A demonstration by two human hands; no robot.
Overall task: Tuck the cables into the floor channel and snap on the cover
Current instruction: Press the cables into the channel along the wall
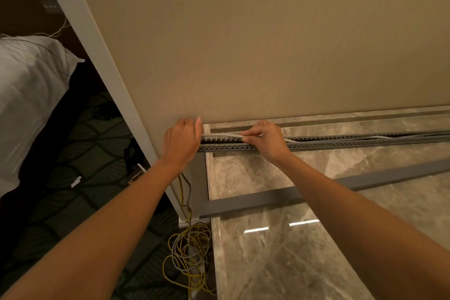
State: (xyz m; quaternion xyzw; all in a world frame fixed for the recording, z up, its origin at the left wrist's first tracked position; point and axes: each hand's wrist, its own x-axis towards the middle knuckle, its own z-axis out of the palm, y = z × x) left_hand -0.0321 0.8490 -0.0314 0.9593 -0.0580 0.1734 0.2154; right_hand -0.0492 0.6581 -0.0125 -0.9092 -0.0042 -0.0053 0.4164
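A grey slotted floor channel [341, 143] runs along the marble floor next to the beige wall, open on top. A pale grey cable [219, 134] lies over its left end. My left hand [182, 140] grips the channel's left end and the cable there. My right hand [265, 139] pinches the same cable just to the right, above the channel. Further right, cables [389, 137] lie inside the channel. The long grey cover [267, 198] lies loose on the floor, nearer to me and at a slant.
A tangle of yellow and grey cables [190, 253] sits on the floor by the wall's corner post [136, 114]. Dark patterned carpet [80, 153] and a bed with white linen [29, 95] are on the left. Polished marble floor [280, 263] spreads right.
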